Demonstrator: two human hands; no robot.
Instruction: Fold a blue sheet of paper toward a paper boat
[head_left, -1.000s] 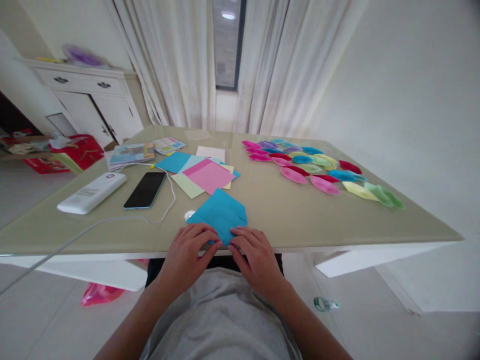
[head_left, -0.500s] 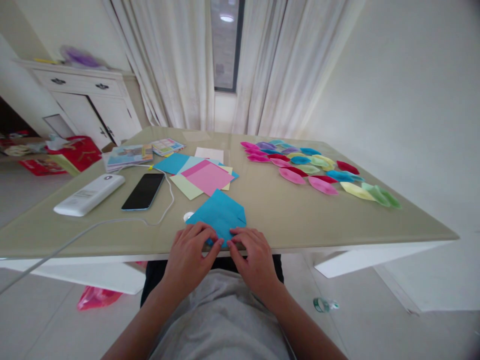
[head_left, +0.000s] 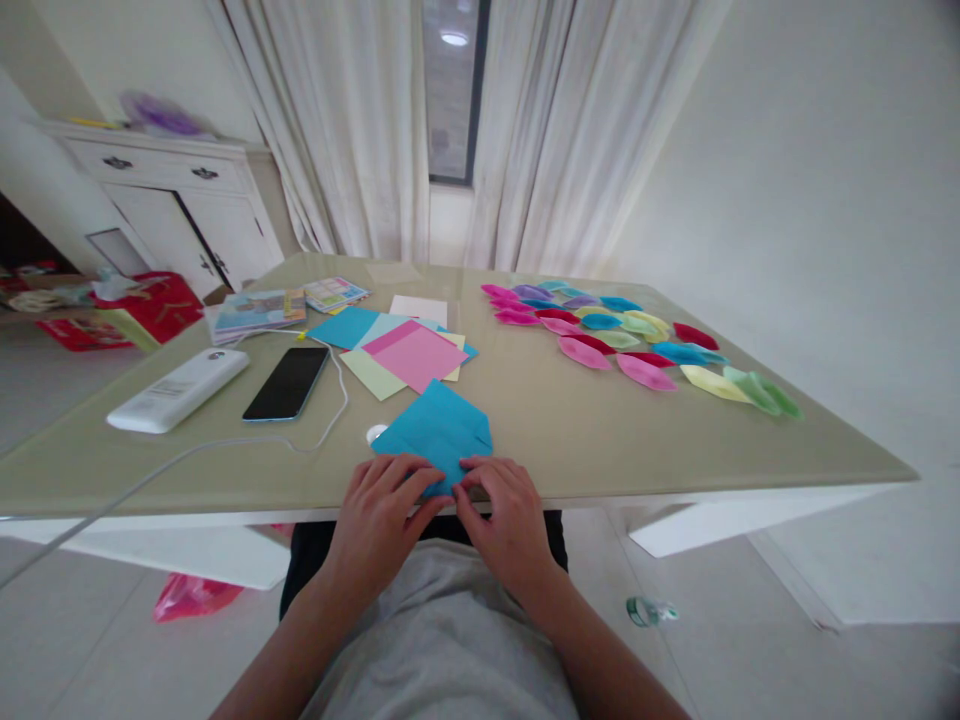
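A blue sheet of origami paper lies at the table's near edge, with creases and folded corners on its left and right. My left hand pinches its near corner between thumb and fingers. From the other side, my right hand grips the same corner, its fingertips close to the left thumb. Part of the near corner is hidden beneath my fingers. A small round white object sits just left of the paper, partly covered by it.
Beyond the blue paper are loose coloured sheets. Several folded paper pieces spread across the right side. On the left are a phone, a white power bank, a cable and booklets.
My left hand has slid slightly right and nearer to me, its fingers closer to my right hand at the near corner. The blue paper has hardly moved.
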